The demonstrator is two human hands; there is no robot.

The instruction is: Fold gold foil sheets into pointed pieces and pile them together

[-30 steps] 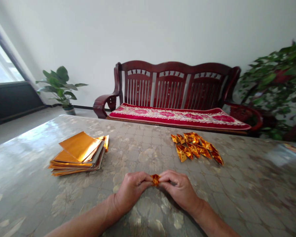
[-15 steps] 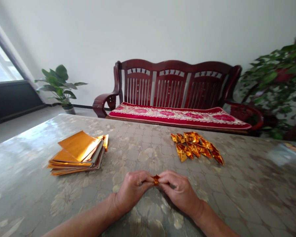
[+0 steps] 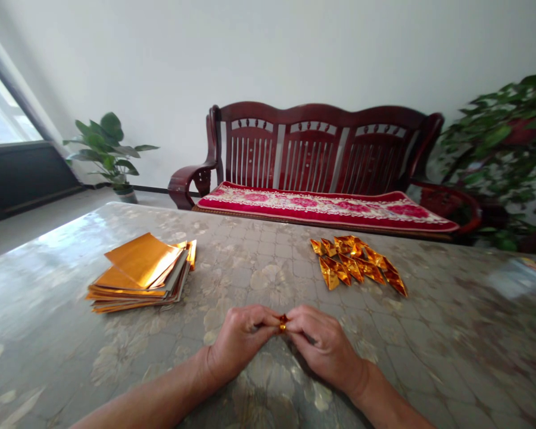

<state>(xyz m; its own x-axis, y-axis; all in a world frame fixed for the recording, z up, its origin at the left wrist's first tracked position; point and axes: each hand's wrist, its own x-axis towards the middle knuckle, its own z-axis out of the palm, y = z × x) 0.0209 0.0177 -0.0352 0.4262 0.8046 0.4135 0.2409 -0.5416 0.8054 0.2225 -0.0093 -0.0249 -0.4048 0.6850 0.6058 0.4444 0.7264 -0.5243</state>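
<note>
Shrinking further, the gold foil piece [image 3: 283,322] is being pinched between the clenched fingertips of the left hand [image 3: 239,339] and right hand [image 3: 326,345], just above the mottled tabletop [image 3: 259,280], its folds apparently tightening.

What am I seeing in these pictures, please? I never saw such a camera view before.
One camera worn on a person's head took these pictures, so you see forward and down from that person's eyes. There is no machine: the bare arms are the person's own. The left hand and right hand pinch a small piece of gold foil between their fingers, over a patterned table top. On the table lie a stack of gold foil sheets, to the left, and a group of folded gold triangles, to the right. Behind it stands a dark red wooden bench.
</note>
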